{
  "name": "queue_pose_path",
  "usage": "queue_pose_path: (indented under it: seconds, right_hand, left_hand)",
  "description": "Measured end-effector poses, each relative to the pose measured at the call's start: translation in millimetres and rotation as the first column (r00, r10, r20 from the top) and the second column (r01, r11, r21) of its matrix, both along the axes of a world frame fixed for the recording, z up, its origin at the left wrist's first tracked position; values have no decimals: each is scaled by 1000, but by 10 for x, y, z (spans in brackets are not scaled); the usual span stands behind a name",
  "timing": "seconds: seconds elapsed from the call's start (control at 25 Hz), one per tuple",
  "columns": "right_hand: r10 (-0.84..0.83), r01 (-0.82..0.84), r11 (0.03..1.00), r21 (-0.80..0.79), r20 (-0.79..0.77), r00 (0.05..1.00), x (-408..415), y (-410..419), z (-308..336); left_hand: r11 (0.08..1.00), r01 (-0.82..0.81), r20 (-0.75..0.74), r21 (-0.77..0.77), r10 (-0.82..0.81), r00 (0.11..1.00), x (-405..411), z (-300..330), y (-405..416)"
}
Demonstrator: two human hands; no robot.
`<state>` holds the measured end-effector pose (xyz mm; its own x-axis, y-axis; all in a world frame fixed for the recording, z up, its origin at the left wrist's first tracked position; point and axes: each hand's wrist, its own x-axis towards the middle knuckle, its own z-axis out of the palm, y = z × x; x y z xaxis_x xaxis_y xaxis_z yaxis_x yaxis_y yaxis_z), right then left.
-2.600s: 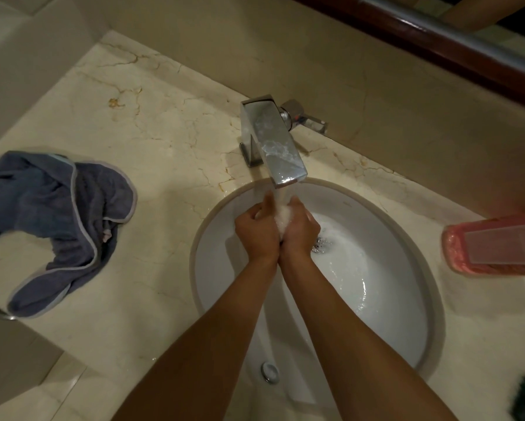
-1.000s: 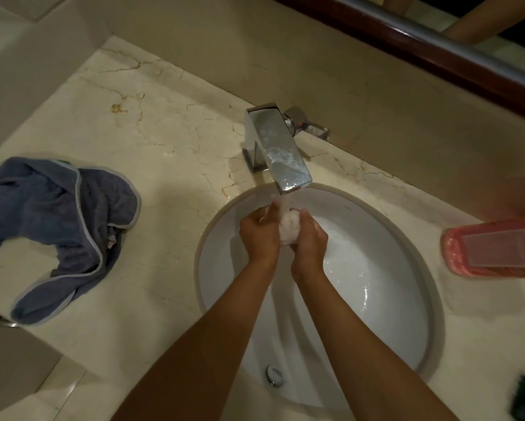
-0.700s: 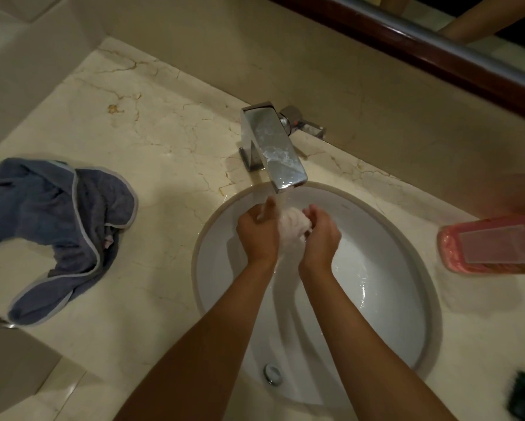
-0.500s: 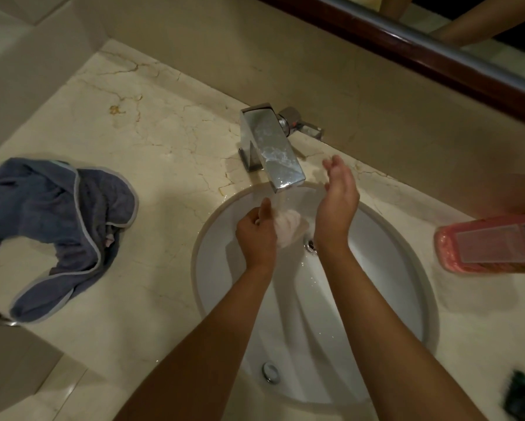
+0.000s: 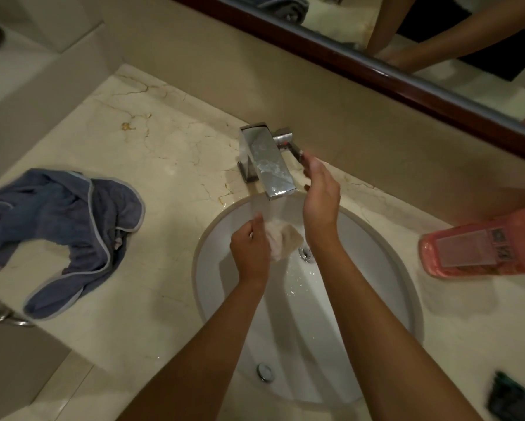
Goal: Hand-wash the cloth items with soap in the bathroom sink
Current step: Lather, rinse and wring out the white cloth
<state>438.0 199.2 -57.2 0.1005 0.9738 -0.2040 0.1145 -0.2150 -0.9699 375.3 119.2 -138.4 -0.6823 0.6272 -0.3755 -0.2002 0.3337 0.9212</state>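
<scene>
The left hand (image 5: 250, 249) has its fingers curled round a small pale cloth (image 5: 281, 240) under the stream in the sink (image 5: 385, 268), while the right hand (image 5: 320, 194), fingers straight and together, reaches the tap handle (image 5: 288, 144). To do this well, I would keep the cloth bunched firmly over the basin and nudge the handle gently. The cloth looks sodden, crumpled and whitish-beige; a blue cloth (image 5: 57, 226) lies on the table (image 5: 170, 165).
</scene>
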Motion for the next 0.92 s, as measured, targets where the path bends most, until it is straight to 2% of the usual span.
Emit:
queue_pose_path:
  seconds: [0.12,0.28,0.36,0.44,0.52,0.6,0.72,0.84,0.92]
  right_hand:
    - [78,-79,993,-90,-8,997,229,-74,19]
    - [8,9,956,-293,55,998,571,-486,-17]
    - [15,-33,915,-403,-48,999,649,-760,22]
    - [-18,-103,869,-484,-240,971,700,-977,142]
    - [-137,-132,859,-495,-470,872,733,-1104,305]
    - [-222,-85,871,-485,-541,811,776,-1164,520]
    - [-235,16,895,-446,-440,866,777,-1229,787]
    - [-266,121,926,-358,-390,882,804,-1305,979]
    - [-240,154,956,-251,-362,901,800,-1352,1122]
  left_hand:
    - [1000,3,-26,29,-2,1000,48,166,-103]
    - [998,38,-26,56,-37,999,175,469,-216]
    - [996,51,-31,76,-49,998,276,651,-264]
    - [992,110,-33,59,-109,994,388,875,-328]
    - [980,196,-65,42,-193,979,495,1090,-409]
    - [958,282,-115,60,-274,955,572,1294,-486]
    - [938,345,-117,40,-339,934,599,1585,-520]
    - [929,370,83,34,-371,925,558,1884,-502]
    - [907,419,237,42,-417,878,532,2075,-534]
